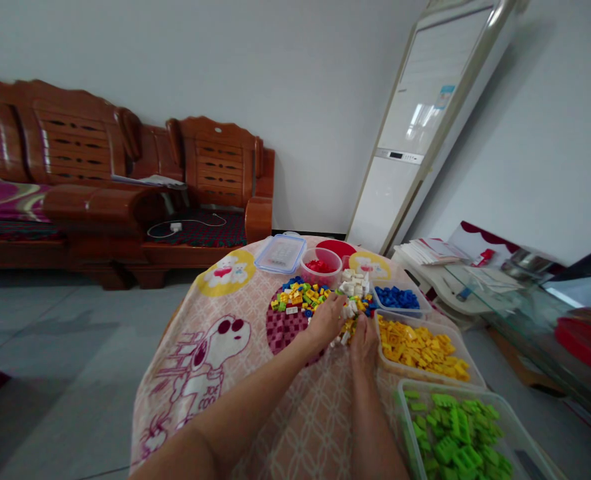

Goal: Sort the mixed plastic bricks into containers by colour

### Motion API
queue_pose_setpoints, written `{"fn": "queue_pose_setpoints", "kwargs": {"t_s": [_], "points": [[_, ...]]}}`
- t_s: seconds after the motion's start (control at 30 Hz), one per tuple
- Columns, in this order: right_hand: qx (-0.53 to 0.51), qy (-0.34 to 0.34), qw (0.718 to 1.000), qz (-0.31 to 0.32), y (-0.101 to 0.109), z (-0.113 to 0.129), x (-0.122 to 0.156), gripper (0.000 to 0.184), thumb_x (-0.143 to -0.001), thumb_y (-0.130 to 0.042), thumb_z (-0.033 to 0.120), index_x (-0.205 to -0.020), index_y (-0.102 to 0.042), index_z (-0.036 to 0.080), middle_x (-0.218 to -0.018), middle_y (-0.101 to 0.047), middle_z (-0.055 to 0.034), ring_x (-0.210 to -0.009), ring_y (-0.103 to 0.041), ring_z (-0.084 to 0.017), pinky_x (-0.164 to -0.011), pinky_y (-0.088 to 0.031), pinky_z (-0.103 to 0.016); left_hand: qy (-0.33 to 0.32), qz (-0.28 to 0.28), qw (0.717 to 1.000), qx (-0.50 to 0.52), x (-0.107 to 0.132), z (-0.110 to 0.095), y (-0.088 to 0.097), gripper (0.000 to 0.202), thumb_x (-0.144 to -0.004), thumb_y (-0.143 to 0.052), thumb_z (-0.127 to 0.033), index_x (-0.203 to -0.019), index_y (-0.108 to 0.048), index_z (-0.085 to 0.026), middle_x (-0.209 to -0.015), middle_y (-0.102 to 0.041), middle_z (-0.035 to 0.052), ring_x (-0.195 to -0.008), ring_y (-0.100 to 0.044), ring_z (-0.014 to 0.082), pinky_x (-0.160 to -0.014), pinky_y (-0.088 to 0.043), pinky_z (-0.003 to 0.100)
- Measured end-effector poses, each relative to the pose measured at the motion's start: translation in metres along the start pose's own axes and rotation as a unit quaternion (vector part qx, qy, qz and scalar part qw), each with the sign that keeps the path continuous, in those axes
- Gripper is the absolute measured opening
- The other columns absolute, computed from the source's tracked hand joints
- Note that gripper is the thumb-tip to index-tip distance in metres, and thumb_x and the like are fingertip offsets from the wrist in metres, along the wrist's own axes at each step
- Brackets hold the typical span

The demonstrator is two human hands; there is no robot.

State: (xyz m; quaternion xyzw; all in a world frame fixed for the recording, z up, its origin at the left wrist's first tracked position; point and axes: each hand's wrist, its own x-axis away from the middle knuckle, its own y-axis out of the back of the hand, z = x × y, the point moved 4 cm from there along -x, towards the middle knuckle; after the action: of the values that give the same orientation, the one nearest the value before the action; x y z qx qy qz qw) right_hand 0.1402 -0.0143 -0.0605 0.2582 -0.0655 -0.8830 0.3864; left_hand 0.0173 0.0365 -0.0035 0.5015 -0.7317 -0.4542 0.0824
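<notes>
A loose pile of mixed toy building bricks (308,293), yellow, blue, green, red and white, lies on the round table. Over its near right side, my left hand (328,321) bends its fingers down among white bricks (354,283). My right hand (364,343) is close beside it, fingers curled at the pile's edge next to the yellow-brick box. Both sets of fingers look drawn together, but whatever is between them is too small and hidden to name. A few white and yellow bricks show between the two hands.
Along the right stand plastic boxes of blue bricks (396,298), yellow bricks (420,348) and green bricks (458,433). Behind the pile are a round tub (321,275) with red bricks and a clear lid (280,253). A patterned cloth (295,407) covers the table. A glass-topped stand (495,300) is further right.
</notes>
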Motion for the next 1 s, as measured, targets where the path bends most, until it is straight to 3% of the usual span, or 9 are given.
{"fn": "queue_pose_setpoints", "kwargs": {"t_s": [0.13,0.3,0.4,0.47,0.57,0.67,0.8,1.0], "points": [[-0.001,-0.011,1.0,-0.002,0.001,0.001,0.001,0.064,-0.093,-0.03,0.055,-0.117,-0.067,0.01,-0.12,-0.068,-0.0198,-0.113,-0.061,-0.027,-0.098,-0.043,-0.038,0.002,-0.045,0.999,-0.02,0.007,0.023,0.03,0.034,-0.08,-0.06,-0.013,-0.114,-0.062,-0.019,-0.114,-0.061,0.0088,-0.108,-0.06,0.0217,-0.097,-0.049,0.035],[0.008,-0.021,1.0,-0.001,0.001,0.0,0.001,0.065,-0.092,-0.03,0.055,-0.118,-0.068,0.009,-0.122,-0.067,-0.0206,-0.116,-0.06,-0.028,-0.101,-0.041,-0.038,0.094,-0.117,0.986,-0.069,0.018,0.095,0.075,0.027,-0.081,-0.064,-0.022,-0.107,-0.066,-0.016,-0.111,-0.065,0.0121,-0.111,-0.06,0.0271,-0.102,-0.046,0.041],[0.007,-0.014,1.0,-0.001,0.001,-0.001,0.0,0.064,-0.093,-0.03,0.055,-0.118,-0.068,0.009,-0.122,-0.067,-0.0198,-0.117,-0.059,-0.027,-0.102,-0.041,-0.038,0.131,-0.095,0.985,-0.067,0.024,0.13,0.081,0.049,-0.076,-0.071,-0.036,-0.119,-0.061,-0.014,-0.121,-0.063,0.016,-0.119,-0.057,0.0322,-0.106,-0.042,0.047],[0.006,-0.01,1.0,-0.002,0.001,-0.001,0.0,0.063,-0.093,-0.031,0.055,-0.117,-0.069,0.01,-0.121,-0.068,-0.0188,-0.117,-0.06,-0.027,-0.101,-0.041,-0.037,0.138,-0.058,0.988,-0.035,0.028,0.141,0.073,0.066,-0.07,-0.076,-0.041,-0.126,-0.057,-0.014,-0.128,-0.061,0.0177,-0.121,-0.056,0.0334,-0.106,-0.043,0.047],[0.007,-0.013,1.0,-0.005,0.0,-0.002,0.0,0.062,-0.093,-0.031,0.054,-0.116,-0.069,0.01,-0.12,-0.068,-0.0187,-0.115,-0.06,-0.027,-0.1,-0.042,-0.038,0.112,-0.045,0.993,-0.006,0.032,0.139,0.055,0.076,-0.063,-0.08,-0.038,-0.131,-0.053,-0.017,-0.135,-0.057,0.016,-0.128,-0.052,0.0326,-0.109,-0.042,0.046],[0.009,-0.017,1.0,-0.001,0.0,-0.001,0.0,0.064,-0.093,-0.031,0.055,-0.118,-0.068,0.009,-0.122,-0.067,-0.02,-0.116,-0.06,-0.028,-0.101,-0.042,-0.038,0.125,-0.084,0.989,0.009,0.035,0.131,0.043,0.066,-0.064,-0.076,-0.025,-0.126,-0.055,-0.018,-0.129,-0.059,0.0123,-0.123,-0.056,0.0284,-0.107,-0.044,0.044],[0.01,-0.015,1.0,-0.004,0.0,0.0,0.0,0.065,-0.093,-0.03,0.056,-0.117,-0.068,0.009,-0.12,-0.068,-0.0198,-0.115,-0.061,-0.027,-0.101,-0.042,-0.038,0.136,-0.134,0.981,0.033,0.036,0.109,0.036,0.051,-0.07,-0.071,-0.016,-0.119,-0.058,-0.018,-0.12,-0.063,0.0092,-0.115,-0.059,0.0245,-0.104,-0.045,0.044],[0.012,-0.002,1.0,-0.008,0.0,-0.001,0.0,0.062,-0.093,-0.032,0.055,-0.115,-0.069,0.011,-0.118,-0.069,-0.0184,-0.113,-0.061,-0.027,-0.098,-0.044,-0.037,0.129,-0.139,0.979,0.081,0.03,0.073,0.02,0.052,-0.068,-0.068,-0.008,-0.119,-0.06,-0.018,-0.122,-0.063,0.0091,-0.117,-0.059,0.0232,-0.105,-0.044,0.041]]}}
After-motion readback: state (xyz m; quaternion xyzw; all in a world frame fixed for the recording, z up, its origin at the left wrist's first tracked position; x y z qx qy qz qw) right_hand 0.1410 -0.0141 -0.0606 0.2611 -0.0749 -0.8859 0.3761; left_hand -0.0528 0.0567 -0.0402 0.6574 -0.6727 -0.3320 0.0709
